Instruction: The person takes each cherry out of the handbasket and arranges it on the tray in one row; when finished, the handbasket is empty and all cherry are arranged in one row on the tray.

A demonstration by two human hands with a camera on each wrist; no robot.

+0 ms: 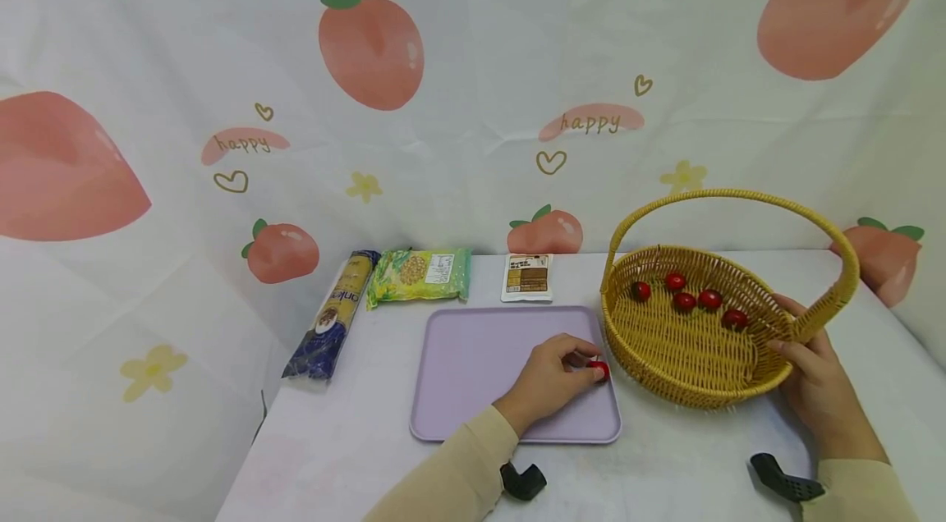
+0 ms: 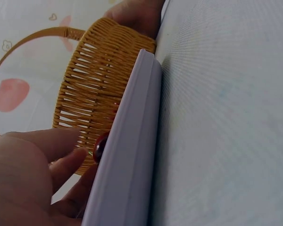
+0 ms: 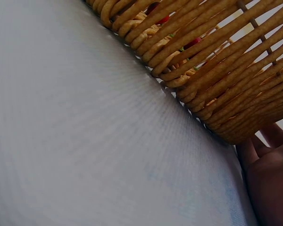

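At the right edge of a lilac tray [image 1: 473, 366], my left hand [image 1: 550, 378] pinches a small round red fruit [image 1: 602, 370] between thumb and fingers. The left wrist view shows that glossy dark red fruit [image 2: 100, 147] at the fingertips, just behind the tray's rim [image 2: 127, 141]. My right hand [image 1: 816, 382] grips the right side of a yellow wicker basket [image 1: 683, 370] near the base of its handle, thumb over the rim. Inside the basket lie several similar red fruits [image 1: 684, 303]. In the right wrist view the right hand [image 3: 273, 174] is partly cut off beside the woven wall.
Behind the tray lie a green snack packet [image 1: 419, 276] and a small white-and-brown sachet [image 1: 527, 277]. A long blue-and-gold packet [image 1: 334, 317] lies at the left. The basket stands close to the tray's right edge, its tall handle [image 1: 732, 194] arching up. A patterned curtain hangs behind.
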